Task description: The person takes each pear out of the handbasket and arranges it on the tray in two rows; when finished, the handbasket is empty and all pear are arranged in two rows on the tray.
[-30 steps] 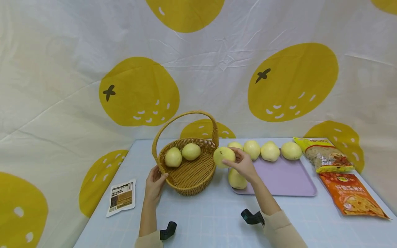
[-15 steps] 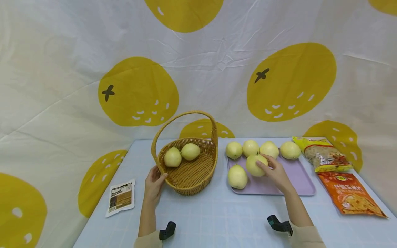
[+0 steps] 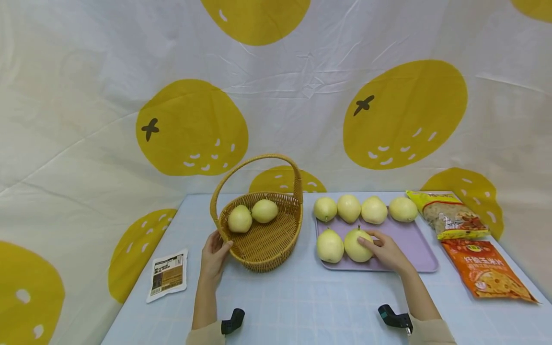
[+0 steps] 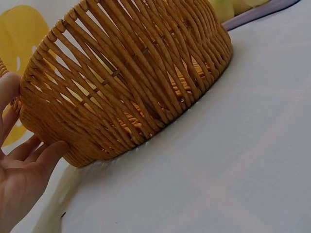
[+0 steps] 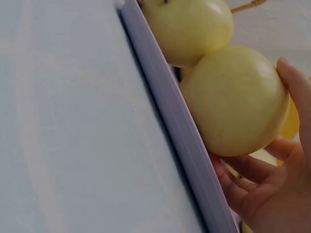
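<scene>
Right hand [image 3: 388, 251]: thumb and fingers curled round a pale yellow pear [image 3: 359, 246].
Held pear: stem up, near side of the lilac tray [image 3: 407, 243], just right of a second pear [image 3: 330, 246].
Left hand [image 3: 213, 256]: grips the wicker basket [image 3: 271, 245] by its left side.
Far row: four pears [image 3: 374, 210] along the tray's far edge.
</scene>
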`<state>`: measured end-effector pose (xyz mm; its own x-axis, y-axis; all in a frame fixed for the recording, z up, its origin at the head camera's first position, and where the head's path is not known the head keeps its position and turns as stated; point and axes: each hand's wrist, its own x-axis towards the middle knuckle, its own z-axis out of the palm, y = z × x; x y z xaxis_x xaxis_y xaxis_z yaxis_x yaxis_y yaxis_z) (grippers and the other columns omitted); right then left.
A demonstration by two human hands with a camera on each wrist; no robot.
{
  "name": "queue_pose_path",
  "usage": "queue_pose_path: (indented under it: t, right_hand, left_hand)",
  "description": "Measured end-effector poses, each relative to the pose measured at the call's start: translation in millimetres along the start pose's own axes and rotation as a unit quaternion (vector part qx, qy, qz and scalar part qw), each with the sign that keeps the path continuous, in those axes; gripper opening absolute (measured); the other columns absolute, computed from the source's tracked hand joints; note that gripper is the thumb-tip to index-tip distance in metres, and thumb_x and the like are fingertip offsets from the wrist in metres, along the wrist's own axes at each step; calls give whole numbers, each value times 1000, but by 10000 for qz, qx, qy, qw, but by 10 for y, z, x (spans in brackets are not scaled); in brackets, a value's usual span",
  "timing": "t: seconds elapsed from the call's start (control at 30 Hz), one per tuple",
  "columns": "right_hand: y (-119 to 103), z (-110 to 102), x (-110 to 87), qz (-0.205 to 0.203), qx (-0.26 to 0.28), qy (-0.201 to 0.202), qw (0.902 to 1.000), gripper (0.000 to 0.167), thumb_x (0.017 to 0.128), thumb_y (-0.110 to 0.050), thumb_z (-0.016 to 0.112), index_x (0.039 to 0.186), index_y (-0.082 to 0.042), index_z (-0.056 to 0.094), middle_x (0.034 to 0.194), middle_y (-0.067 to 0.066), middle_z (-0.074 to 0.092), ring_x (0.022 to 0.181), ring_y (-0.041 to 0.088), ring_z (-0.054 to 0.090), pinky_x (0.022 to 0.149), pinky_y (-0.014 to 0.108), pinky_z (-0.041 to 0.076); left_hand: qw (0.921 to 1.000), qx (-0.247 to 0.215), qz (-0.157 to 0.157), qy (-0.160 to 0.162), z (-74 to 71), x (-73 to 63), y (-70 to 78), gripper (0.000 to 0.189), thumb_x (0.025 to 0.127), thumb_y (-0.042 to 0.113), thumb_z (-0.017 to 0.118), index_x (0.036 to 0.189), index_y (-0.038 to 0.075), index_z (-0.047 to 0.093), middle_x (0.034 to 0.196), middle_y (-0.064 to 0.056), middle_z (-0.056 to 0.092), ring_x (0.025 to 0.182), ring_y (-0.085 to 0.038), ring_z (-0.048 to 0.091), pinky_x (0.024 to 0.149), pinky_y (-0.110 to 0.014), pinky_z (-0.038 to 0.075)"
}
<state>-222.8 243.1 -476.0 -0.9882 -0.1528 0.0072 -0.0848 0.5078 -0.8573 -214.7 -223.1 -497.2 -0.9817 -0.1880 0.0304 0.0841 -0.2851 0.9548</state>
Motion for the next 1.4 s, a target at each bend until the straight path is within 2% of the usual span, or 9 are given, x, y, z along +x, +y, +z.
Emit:
queue_pose_path:
  t: [0.17,0.27,0.4,0.63,0.77,0.9,1.1,1.2,1.4]
  right_hand:
    - [63,14,-4,-414,-109,242,9988,50,94,-31,58,130,3,51,127,23,55,115,37,52,94,46,44]
    - [95,23,-9,-764,42,477,9959,50,93,-26,60,133,1,49,130,20,53,117,20,51,96,32,42]
    - [89,34,-6,-1153,236,715,9905,47,93,-21,61,134,-2,49,132,17,53,112,-7,45,90,10,38]
    - [90,51,0,-1147,275,567,9914,41,97,-19,53,133,1,50,130,20,54,106,-12,45,87,11,40]
    - [87,41,-14,-1068,262,482,9928,43,97,-19,54,135,0,48,131,20,54,111,1,51,91,17,43]
    - [63,33,-26,-1296,332,350,9904,60,89,-14,66,141,-1,40,136,22,48,115,19,52,92,30,45]
    - [28,49,-16,-1812,651,158,9812,82,73,-2,79,143,-2,37,132,32,44,111,5,53,85,14,44]
    - [-14,65,-5,-1629,395,338,9853,79,75,-9,79,143,-4,37,125,27,50,106,8,53,84,18,45]
    - [-50,97,16,-919,13,332,9952,72,85,-22,70,145,-6,33,131,25,49,109,39,52,85,49,47]
  left_hand:
    - [10000,-7,-22,-21,0,-6,7,62,87,-3,62,142,1,33,149,-16,31,137,-29,29,93,-18,47]
    - [10000,18,-29,-58,0,-4,12,62,87,-3,61,142,1,32,149,-15,30,137,-28,29,93,-18,47]
    - [9999,28,-114,-21,-7,-6,23,62,88,-3,62,142,2,33,149,-14,31,138,-26,29,93,-17,46]
    - [9999,7,-105,-9,-8,-14,24,63,87,-3,62,142,2,32,149,-15,30,138,-27,29,92,-17,47]
    - [10000,69,-63,21,8,-15,14,62,87,-2,62,142,2,34,149,-15,31,137,-27,30,93,-18,47]
    - [9999,63,-76,78,15,-17,8,61,87,-2,63,141,4,35,149,-13,32,137,-26,31,94,-18,46]
    - [10000,25,-90,18,7,-21,2,62,87,0,63,142,6,35,150,-11,32,137,-24,30,95,-19,45]
    - [10000,42,-81,3,2,-17,0,63,87,2,64,142,7,35,150,-10,31,137,-23,30,96,-19,45]
    - [10000,41,-86,-8,-5,-7,4,62,87,1,64,141,6,35,150,-11,31,137,-24,30,95,-19,45]
